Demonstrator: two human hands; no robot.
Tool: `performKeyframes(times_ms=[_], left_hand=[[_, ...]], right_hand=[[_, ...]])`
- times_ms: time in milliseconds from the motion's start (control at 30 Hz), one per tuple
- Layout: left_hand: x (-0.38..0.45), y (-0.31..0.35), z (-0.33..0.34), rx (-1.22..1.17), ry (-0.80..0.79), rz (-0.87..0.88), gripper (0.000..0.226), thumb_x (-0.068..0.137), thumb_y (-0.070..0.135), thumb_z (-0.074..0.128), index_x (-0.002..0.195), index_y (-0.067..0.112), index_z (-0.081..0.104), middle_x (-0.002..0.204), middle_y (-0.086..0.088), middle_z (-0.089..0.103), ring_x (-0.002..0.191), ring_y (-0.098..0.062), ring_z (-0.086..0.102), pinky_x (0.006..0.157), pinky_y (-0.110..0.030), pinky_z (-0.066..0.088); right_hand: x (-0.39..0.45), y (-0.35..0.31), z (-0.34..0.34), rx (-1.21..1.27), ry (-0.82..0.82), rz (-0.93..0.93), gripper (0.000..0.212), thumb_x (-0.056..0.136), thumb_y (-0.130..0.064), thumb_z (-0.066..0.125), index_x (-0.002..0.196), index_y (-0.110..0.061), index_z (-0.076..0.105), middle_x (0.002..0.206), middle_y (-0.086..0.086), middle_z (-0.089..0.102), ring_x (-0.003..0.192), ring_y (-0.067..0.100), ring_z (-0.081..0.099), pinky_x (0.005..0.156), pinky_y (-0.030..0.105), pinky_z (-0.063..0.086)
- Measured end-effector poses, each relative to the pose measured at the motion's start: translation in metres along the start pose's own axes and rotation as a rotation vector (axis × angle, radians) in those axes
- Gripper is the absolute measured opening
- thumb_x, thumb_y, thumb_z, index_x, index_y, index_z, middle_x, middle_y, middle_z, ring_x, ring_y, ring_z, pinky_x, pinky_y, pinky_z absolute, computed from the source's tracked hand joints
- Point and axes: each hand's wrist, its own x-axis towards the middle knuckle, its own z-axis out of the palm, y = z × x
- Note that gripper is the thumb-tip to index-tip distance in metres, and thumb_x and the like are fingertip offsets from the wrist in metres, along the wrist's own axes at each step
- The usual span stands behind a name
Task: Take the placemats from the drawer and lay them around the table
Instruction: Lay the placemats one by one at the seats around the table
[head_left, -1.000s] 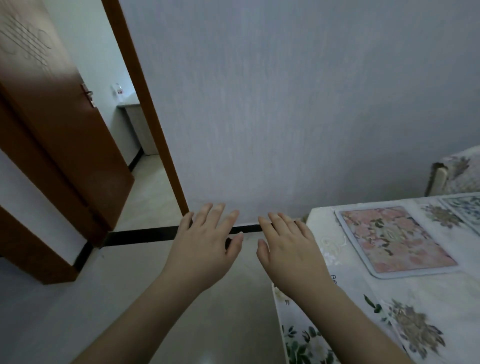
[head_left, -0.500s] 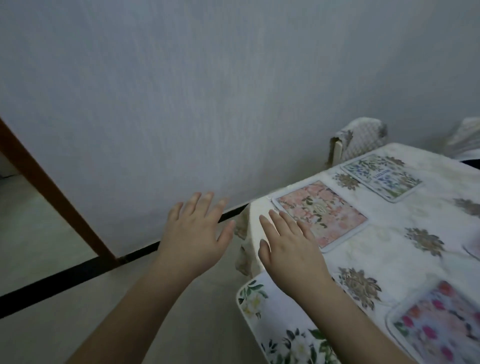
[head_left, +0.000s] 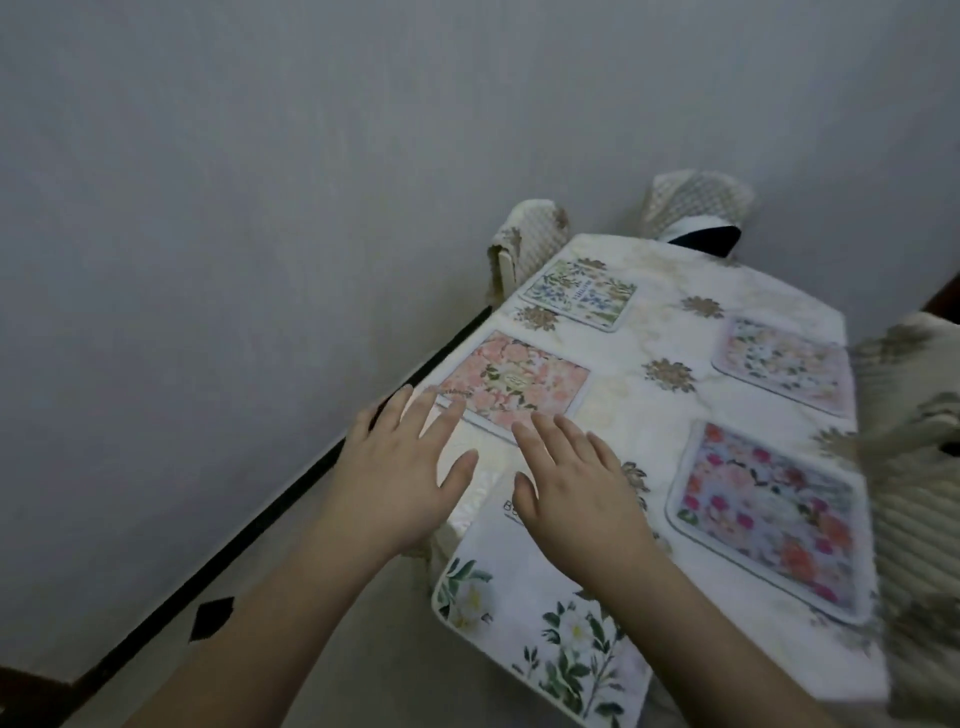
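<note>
Placemats lie flat on the tabletop, five of them in view on a pale cloth with gold flower prints. At far left a grey wall meets the floor along a black skirting strip, and one black diamond tile shows in the floor. The left hand hovers palm down with fingers spread and nothing in it, above the tabletop's near left corner; its fingertips reach toward the edge of the pink mat. Below it, the white mat with green leaves and white blooms sits at the near corner, its near edge hanging slightly past the tabletop. The right hand is likewise flat, fingers apart and empty, over the far end of that white mat; whether it touches the mat cannot be told. The pink mat lies just beyond both hands, along the left edge. Farther along that edge is the green mat with blue flowers, apart from the pink one. To the right, the red mat with bright red and orange blooms sits near the right edge, and beyond it the pale mat, blurred. Cloth-covered chairs stand at the far end, and another at the right edge of view.
</note>
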Motion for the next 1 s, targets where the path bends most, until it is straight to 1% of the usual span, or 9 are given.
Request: performKeyframes(times_ms=[300,367,467,533,600,700,800,867,1000], left_hand=[[0.045,0.092,0.015,0.038,-0.058,0.280,0.088,0.077,0.066,-0.014,0.157,0.038,0.008,0.167,0.005,0.008,0.153,-0.017,0.003,0.123,-0.043,0.005],[0.052,0.111,0.016,0.050,-0.057,0.324,0.088,0.077,0.066,-0.015,0.157,0.038,0.007,0.167,0.005,0.007,0.153,-0.017,0.003,0.123,-0.043,0.004],[0.061,0.138,0.016,0.041,-0.055,0.383,0.085,0.081,0.067,-0.010,0.157,0.037,0.014,0.166,0.003,0.013,0.153,-0.019,0.007,0.123,-0.045,0.008],[0.064,0.152,0.017,0.039,-0.053,0.412,0.083,0.083,0.066,-0.006,0.156,0.036,0.019,0.165,0.002,0.019,0.153,-0.020,0.011,0.122,-0.045,0.010],[0.068,0.163,0.019,0.059,-0.061,0.440,0.083,0.083,0.066,-0.006,0.156,0.036,0.018,0.165,0.002,0.019,0.153,-0.020,0.011,0.122,-0.046,0.011],[0.073,0.171,0.020,0.064,-0.056,0.465,0.083,0.083,0.066,-0.005,0.156,0.036,0.020,0.164,0.001,0.022,0.153,-0.022,0.014,0.122,-0.047,0.013],[0.081,0.170,0.023,0.086,-0.085,0.488,0.085,0.080,0.065,-0.010,0.157,0.037,0.015,0.165,0.003,0.017,0.153,-0.021,0.011,0.123,-0.046,0.011],[0.088,0.164,0.026,0.080,-0.101,0.511,0.086,0.079,0.066,-0.012,0.157,0.038,0.012,0.166,0.004,0.015,0.153,-0.020,0.009,0.123,-0.044,0.010],[0.103,0.138,0.035,0.052,-0.076,0.555,0.081,0.086,0.064,-0.003,0.155,0.034,0.026,0.163,0.000,0.027,0.151,-0.023,0.020,0.121,-0.046,0.016]], right_hand=[[-0.049,0.085,-0.002,0.003,-0.023,0.276,0.056,0.089,-0.039,0.032,0.131,-0.018,0.062,0.135,0.006,0.061,0.126,0.027,0.057,0.101,0.044,0.046],[-0.058,0.102,-0.002,0.035,-0.010,0.304,0.059,0.090,-0.040,0.028,0.137,-0.018,0.056,0.141,0.006,0.056,0.132,0.027,0.051,0.107,0.043,0.041],[-0.068,0.125,-0.006,0.105,-0.023,0.315,0.064,0.094,-0.042,0.018,0.151,-0.020,0.036,0.158,0.005,0.033,0.147,0.024,0.027,0.118,0.040,0.022],[-0.071,0.136,-0.005,0.123,-0.014,0.337,0.069,0.091,-0.044,0.009,0.153,-0.021,0.030,0.161,0.004,0.027,0.149,0.024,0.020,0.119,0.039,0.018],[-0.074,0.145,-0.003,0.118,0.018,0.369,0.072,0.089,-0.045,0.009,0.151,-0.019,0.035,0.158,0.006,0.033,0.147,0.025,0.026,0.118,0.041,0.021],[-0.076,0.151,0.002,0.122,-0.015,0.410,0.070,0.089,-0.044,0.012,0.150,-0.020,0.038,0.156,0.007,0.036,0.146,0.027,0.029,0.118,0.042,0.022],[-0.076,0.150,0.003,0.095,-0.025,0.457,0.058,0.090,-0.040,0.028,0.137,-0.020,0.055,0.143,0.009,0.053,0.134,0.030,0.048,0.108,0.047,0.039],[-0.073,0.146,0.006,0.090,-0.020,0.486,0.053,0.089,-0.038,0.033,0.132,-0.020,0.059,0.137,0.008,0.059,0.129,0.031,0.054,0.102,0.047,0.045],[-0.064,0.126,0.019,0.059,-0.019,0.529,0.057,0.091,-0.039,0.029,0.139,-0.020,0.053,0.142,0.007,0.055,0.134,0.030,0.048,0.109,0.047,0.038]])
